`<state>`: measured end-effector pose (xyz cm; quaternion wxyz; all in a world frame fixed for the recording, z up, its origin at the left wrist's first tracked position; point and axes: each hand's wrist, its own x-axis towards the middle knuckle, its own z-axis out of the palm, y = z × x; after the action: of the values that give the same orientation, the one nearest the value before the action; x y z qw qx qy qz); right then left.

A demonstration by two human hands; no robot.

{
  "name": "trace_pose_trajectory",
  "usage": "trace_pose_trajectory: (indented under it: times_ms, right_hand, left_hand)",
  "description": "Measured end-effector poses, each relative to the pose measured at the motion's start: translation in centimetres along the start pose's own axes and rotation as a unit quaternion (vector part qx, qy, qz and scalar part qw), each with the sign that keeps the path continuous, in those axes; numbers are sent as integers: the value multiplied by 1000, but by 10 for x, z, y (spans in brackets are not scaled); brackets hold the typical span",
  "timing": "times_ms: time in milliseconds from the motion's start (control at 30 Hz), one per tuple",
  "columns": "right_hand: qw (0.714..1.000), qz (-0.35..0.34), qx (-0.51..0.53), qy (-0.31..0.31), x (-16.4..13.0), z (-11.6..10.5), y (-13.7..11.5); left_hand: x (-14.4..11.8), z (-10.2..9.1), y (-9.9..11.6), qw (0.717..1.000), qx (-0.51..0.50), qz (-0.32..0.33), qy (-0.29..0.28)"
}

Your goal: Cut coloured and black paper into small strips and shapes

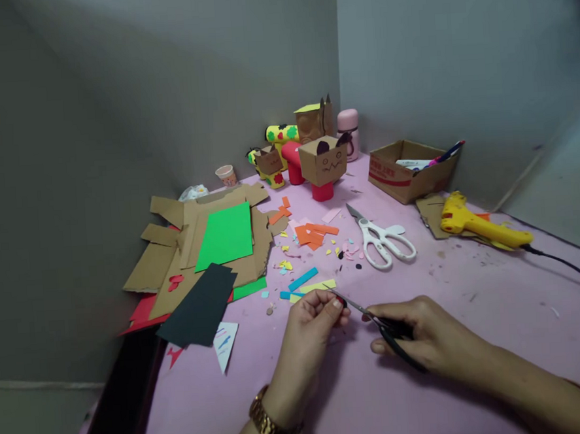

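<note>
Between the thumb and fingers of my left hand (pixel 312 323) is a small dark paper piece (pixel 344 301) with some red at its edge; its exact shape is mostly hidden. My right hand (pixel 425 336) grips black-handled scissors (pixel 401 349) with fingers around the handles. Their thin blades reach left to the paper piece, just above my left fingertips. Blue paper strips (pixel 303 279) and a pale yellow strip (pixel 318 286) lie just beyond my left hand. White-handled scissors (pixel 382 243) rest farther back, blades partly apart.
Cardboard and a green sheet (pixel 226 237) with black paper (pixel 200 307) lie left. Orange scraps (pixel 315 234) litter the middle. A cardboard cat figure (pixel 323 164) stands behind. At right are a pen box (pixel 398 174) and a corded yellow glue gun (pixel 482 226).
</note>
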<state>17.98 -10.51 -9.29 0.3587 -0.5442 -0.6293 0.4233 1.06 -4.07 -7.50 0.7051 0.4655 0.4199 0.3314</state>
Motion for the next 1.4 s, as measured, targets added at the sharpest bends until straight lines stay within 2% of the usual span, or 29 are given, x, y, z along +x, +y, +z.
trace_pose_trajectory:
  times_ms: [133,267,500,667,967,1267,1400]
  right_hand:
    - [997,15,76,0,4,2,1]
    - [985,27,158,65,7,6,-8]
    - [956,-25,243,162,9,22,-35]
    - [944,-43,260,197,15,27,-41]
    - [936,-29,304,177,18,21,-23]
    - [938,-23,296,177,18,21,-28]
    - [943,-17,287,169,19,15,-24]
  left_hand:
    - [-1,0,1,1000,14,9,1]
    - [-6,3,0,1000,5,21,17]
    - [-14,8,-6,997,-34,73,17]
    - [-18,12,-5,994,-71,76,24]
    - [-18,10,-8,996,-79,45,-4]
    - [-15,11,-13,996,-81,24,11]
    - [-13,8,-8,997,-57,51,17]
